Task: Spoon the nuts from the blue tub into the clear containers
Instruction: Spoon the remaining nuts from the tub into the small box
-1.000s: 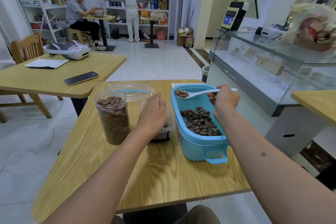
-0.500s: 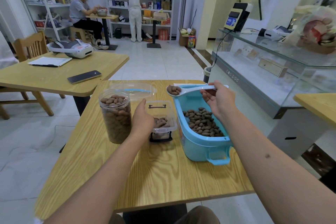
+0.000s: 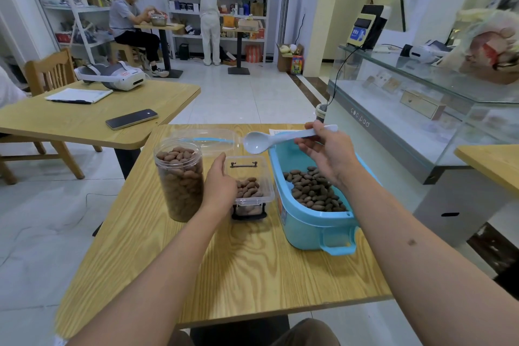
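Head view, the only one: the table (image 3: 252, 275) fills the lower middle, and everything for the job sits along its far half. At about twelve o'clock from the table's centre stands the box (image 3: 254, 191), a small clear container partly filled with nuts (image 3: 247, 187); it lies between the jar (image 3: 179, 180) at eleven o'clock and the tub (image 3: 306, 222) at one o'clock, close to both, probably so each spoonful has only a short way to travel. The left hand (image 3: 220, 185) rests against the box's left side, fingers lightly curled round its near edge, as I read it to steady the light plastic while nuts drop in. The right hand (image 3: 327, 152) hovers over the tub's far end, thumb and fingers pinched on the handle of the spoon (image 3: 283, 139); its bowl points to nine o'clock, tilted toward the viewer and empty, hanging above the box's far rim. That suggests a load has just been tipped out. The jar is brim-full, so the box seems the one now being filled. Many nuts remain in the tub, heaped at its near end. A clear lid (image 3: 207, 142) lies flat behind jar and box, out of the way.
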